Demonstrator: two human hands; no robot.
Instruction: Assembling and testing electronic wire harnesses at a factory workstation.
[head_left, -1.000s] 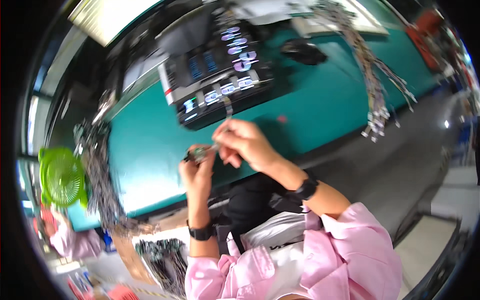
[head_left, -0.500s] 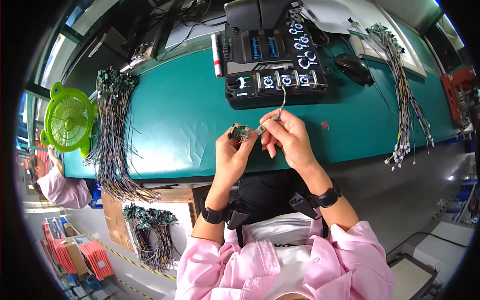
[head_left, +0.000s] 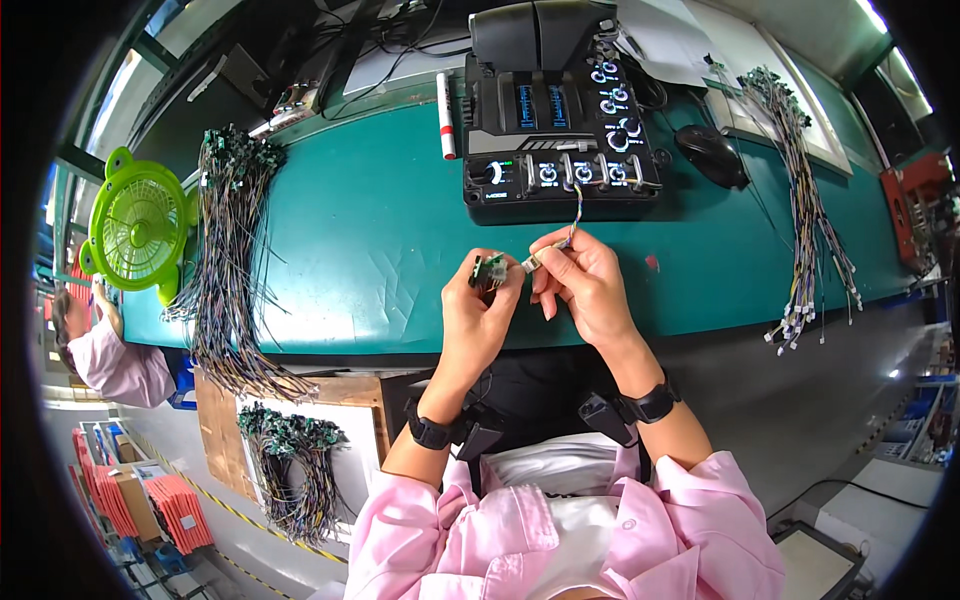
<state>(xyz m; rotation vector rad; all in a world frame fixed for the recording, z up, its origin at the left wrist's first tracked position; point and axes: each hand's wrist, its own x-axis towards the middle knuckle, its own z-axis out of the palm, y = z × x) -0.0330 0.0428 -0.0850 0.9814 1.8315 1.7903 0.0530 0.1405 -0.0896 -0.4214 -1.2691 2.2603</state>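
Observation:
Between the thumb and fingers of my left hand [head_left: 476,312] is a small green circuit board [head_left: 489,270] with a pale connector on it. My right hand [head_left: 588,283] pinches a white plug [head_left: 532,263] at the end of a twisted multicoloured cable [head_left: 577,215]. The cable runs up to the front of a black control box [head_left: 560,203] with lit knobs. The plug's tip is close beside the board; whether they touch I cannot tell. Some fingers of the right hand hang loosely below the pinch.
Bundles of wired boards lie on the green table [head_left: 340,230]: one bundle [head_left: 232,250] at left, another [head_left: 795,200] at right. More wired boards [head_left: 290,440] rest on a lower board. Around the box are a marker [head_left: 445,115], a mouse [head_left: 710,155] and a green fan [head_left: 140,225]. A co-worker's sleeve [head_left: 120,365] shows at far left.
The view has shifted slightly, so the box and table sit a little further right and lower. Both hands keep their holds, and the board in my left hand appears turned slightly.

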